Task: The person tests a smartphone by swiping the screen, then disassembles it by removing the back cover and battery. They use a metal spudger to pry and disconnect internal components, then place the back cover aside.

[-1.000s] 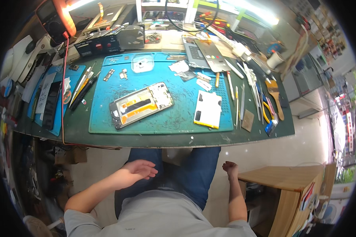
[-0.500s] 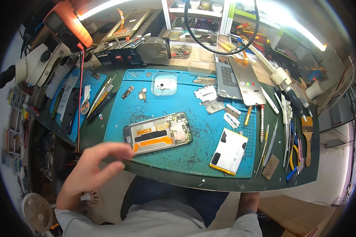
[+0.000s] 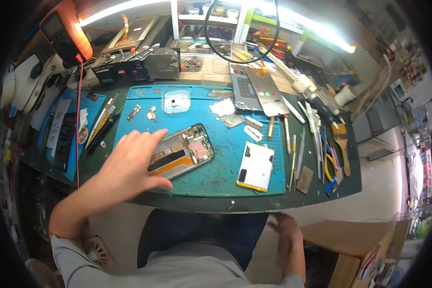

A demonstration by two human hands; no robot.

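Note:
A smartphone with its back off (image 3: 197,149) lies tilted on the blue work mat (image 3: 211,187), its circuit board and orange flex cables exposed. My left hand (image 3: 134,158) spans its near-left end, thumb at the lower edge and fingers by the upper edge, gripping across its width. The hand covers that end of the phone. To the right lies a white battery pack with black patches and a yellow edge (image 3: 257,165). My right hand (image 3: 285,228) hangs below the bench edge, smeared by motion, so its fingers cannot be made out.
Metal shields (image 3: 222,107), a clear plastic box (image 3: 176,101) and phone covers (image 3: 266,93) sit toward the back. Tweezers, blue-and-yellow pliers (image 3: 329,168) and a brush (image 3: 340,144) line the right side. An orange multimeter (image 3: 77,33) stands at back left; a wooden cabinet (image 3: 345,235) is lower right.
My left hand has moved forward from the mat's front edge onto the phone, which has turned slightly counterclockwise. My right hand has come into view below the bench. The whole view has shifted.

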